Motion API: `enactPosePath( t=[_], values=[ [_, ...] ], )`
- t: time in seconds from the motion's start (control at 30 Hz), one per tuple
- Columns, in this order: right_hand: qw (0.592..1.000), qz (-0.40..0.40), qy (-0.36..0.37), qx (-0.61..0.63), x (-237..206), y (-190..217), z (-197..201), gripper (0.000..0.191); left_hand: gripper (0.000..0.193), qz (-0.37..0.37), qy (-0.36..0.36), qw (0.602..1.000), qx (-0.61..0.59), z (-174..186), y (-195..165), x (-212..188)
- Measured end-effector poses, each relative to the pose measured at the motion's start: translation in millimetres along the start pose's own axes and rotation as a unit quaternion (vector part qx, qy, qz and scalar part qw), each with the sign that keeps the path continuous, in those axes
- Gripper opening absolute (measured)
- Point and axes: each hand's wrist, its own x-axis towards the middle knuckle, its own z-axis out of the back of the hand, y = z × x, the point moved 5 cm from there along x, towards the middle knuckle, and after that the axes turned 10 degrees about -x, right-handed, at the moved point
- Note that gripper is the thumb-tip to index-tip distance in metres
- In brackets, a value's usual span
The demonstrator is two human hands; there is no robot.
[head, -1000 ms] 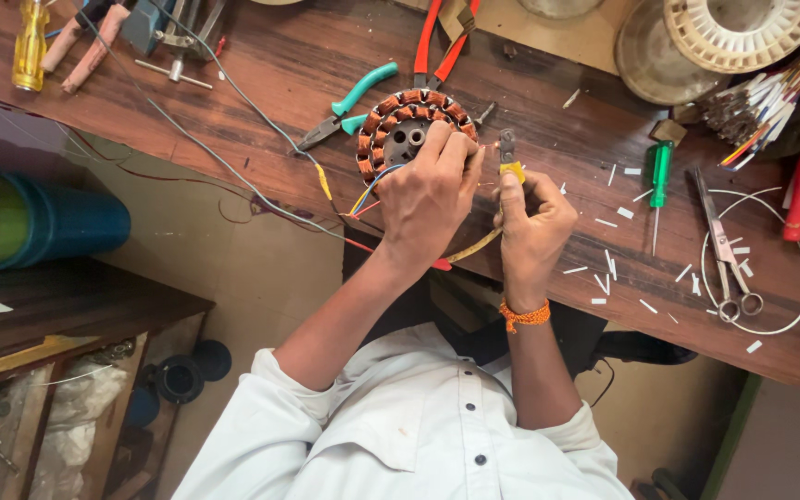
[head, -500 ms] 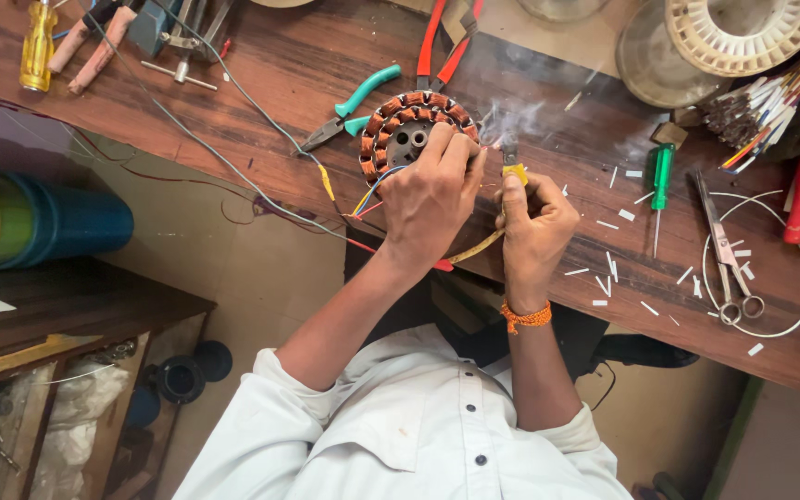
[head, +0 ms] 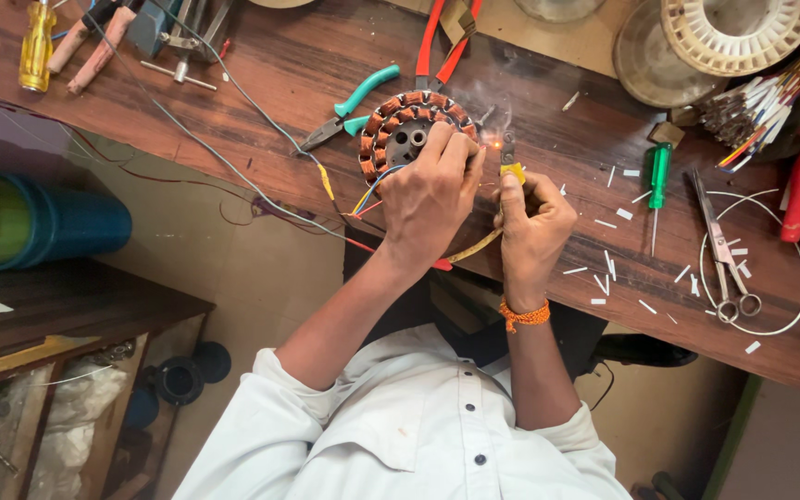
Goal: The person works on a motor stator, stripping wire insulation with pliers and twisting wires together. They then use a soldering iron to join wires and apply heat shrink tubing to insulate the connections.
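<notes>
On the table, the left hand grips the stator; the right hand clamps a yellow-handled tool beside it.

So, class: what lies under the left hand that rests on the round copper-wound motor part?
Under the left hand the motor part shows copper coils and a grey hub; coloured wires run out below. Its near-right side is covered. The right hand holds a yellow-handled tool.

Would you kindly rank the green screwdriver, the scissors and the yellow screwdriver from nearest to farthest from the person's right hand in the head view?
1. Green screwdriver, just beside the right hand on the wooden bench.
2. Scissors, further out the same way.
3. Yellow screwdriver, far across the bench at the opposite corner.
</notes>
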Motion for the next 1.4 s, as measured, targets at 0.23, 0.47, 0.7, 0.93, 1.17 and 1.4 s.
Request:
enactPosePath(
  t=[0.23, 0.47, 0.7, 0.93, 1.17, 1.4],
  values=[
    [1.0, 0.003, 0.002, 0.009, 1, 0, 0, 0.019, 0.023, 0.003, 0.006, 1.0, -0.009, -1, 1, 0],
    [1.0, 0.007, -0.004, -0.017, 1, 1, 0, 0.019, 0.023, 0.001, 0.007, 1.0, -0.008, 0, 1, 0],
    [1.0, 0.014, -0.003, -0.027, 1, 5, 1, 0.02, 0.022, 0.009, 0.023, 1.0, 0.003, -3, 3, 0],
    [1.0, -0.013, -0.011, -0.02, 0, 2, 2, 0.021, 0.019, 0.006, 0.032, 0.999, -0.004, -3, 3, 0],
    [1.0, -0.009, -0.011, 0.011, 1, -2, 0, 0.02, 0.023, 0.006, 0.005, 1.0, 0.003, 0, 2, 1],
    [0.997, -0.003, -0.028, 0.072, -1, -2, 4, 0.02, 0.012, 0.007, 0.003, 0.998, -0.058, 10, -2, -1]
  ],
)
